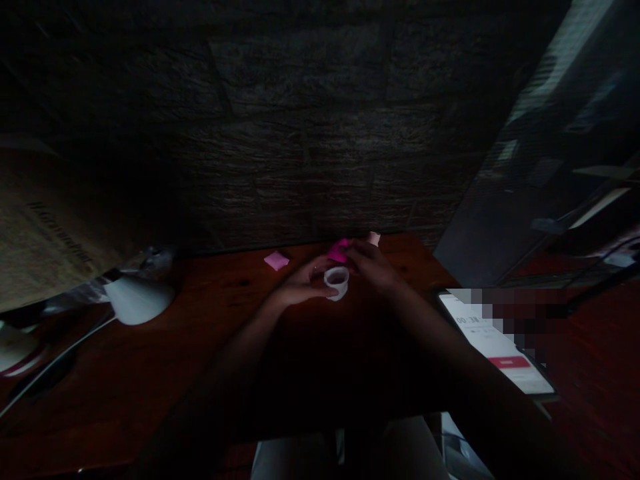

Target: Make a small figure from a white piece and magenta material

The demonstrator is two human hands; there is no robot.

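A small white cup (343, 291) sits upright near the middle of the wooden table. My left hand (299, 285) wraps it from the left, thumb on the near side and fingers behind. Just behind the cup's rim, my right hand (369, 261) pinches a bright pink piece (338, 251) that looks like soft sheet material; the dim light hides its exact kind. A lighter pink square piece (277, 260) lies flat to the left of my hands. Beyond my right hand stands a pale pink object (373, 238), partly hidden by it.
A brick-patterned wall (310, 153) rises behind the wooden table (215, 347). On the left are a large brown printed bag (55, 227) and a white cone-shaped object (140, 300) with a cable. A lit tablet or phone screen (480, 333) lies at the right.
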